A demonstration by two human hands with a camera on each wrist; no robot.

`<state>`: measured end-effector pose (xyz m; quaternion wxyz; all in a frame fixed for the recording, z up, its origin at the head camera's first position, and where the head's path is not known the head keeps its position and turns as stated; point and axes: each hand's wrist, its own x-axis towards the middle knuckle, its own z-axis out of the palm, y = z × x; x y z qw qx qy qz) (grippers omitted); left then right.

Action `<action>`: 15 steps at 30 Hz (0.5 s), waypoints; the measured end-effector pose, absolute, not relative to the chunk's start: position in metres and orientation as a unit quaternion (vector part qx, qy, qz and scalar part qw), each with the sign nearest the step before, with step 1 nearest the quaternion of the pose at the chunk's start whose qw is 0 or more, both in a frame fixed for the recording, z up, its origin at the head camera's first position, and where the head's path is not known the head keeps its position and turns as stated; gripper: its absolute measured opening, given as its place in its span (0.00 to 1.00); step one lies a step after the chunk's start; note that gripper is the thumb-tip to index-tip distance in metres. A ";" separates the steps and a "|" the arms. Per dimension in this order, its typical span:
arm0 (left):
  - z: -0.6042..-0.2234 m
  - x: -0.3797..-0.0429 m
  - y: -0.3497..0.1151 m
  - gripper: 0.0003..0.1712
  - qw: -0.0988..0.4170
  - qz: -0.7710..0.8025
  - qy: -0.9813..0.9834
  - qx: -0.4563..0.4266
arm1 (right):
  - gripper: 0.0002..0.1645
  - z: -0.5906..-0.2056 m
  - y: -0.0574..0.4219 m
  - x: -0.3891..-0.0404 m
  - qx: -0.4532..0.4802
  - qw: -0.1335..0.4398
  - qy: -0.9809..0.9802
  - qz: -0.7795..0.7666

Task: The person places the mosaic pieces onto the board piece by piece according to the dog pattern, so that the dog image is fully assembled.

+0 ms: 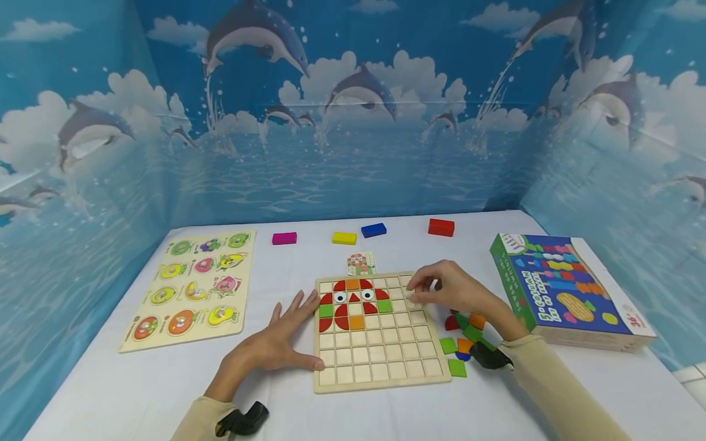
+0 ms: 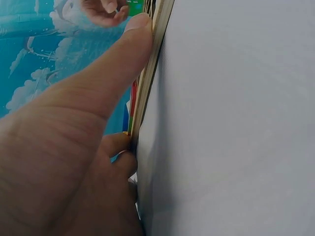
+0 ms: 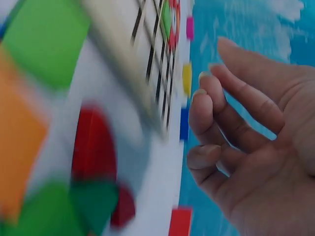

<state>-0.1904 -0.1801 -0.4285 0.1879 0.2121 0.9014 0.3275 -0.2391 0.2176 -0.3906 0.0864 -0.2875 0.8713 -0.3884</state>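
A wooden grid board [image 1: 383,372] lies on the white table, its upper left cells filled with red curved pieces [image 1: 341,322], green and orange squares and two eye tiles [image 1: 367,295]. My left hand [image 1: 280,339] rests at the board's left edge with fingers spread; in the left wrist view its thumb [image 2: 133,42] touches that edge. Over the board's upper right edge hovers my right hand [image 1: 453,288]. The right wrist view shows its fingers [image 3: 202,110] loosely bent, holding nothing visible. Loose green, orange, red and blue pieces [image 1: 457,367] lie right of the board.
Behind the board lies a small pattern card [image 1: 361,263]. Farther back are pink [image 1: 284,238], yellow [image 1: 344,238], blue [image 1: 374,230] and red [image 1: 441,227] blocks. A fruit puzzle board [image 1: 187,291] lies left; a blue-green box [image 1: 573,294] stands right. A dolphin-print curtain [image 1: 353,165] surrounds the table.
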 end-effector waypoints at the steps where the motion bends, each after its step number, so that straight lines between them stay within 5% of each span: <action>1: -0.428 -0.190 -0.180 0.74 0.187 0.328 0.901 0.212 | 0.08 -0.391 0.225 -0.240 -0.282 0.094 0.872 -0.389; 15: -0.426 -0.189 -0.179 0.73 0.191 0.329 0.901 0.208 | 0.13 -0.398 0.268 -0.235 -0.082 0.141 0.919 -0.360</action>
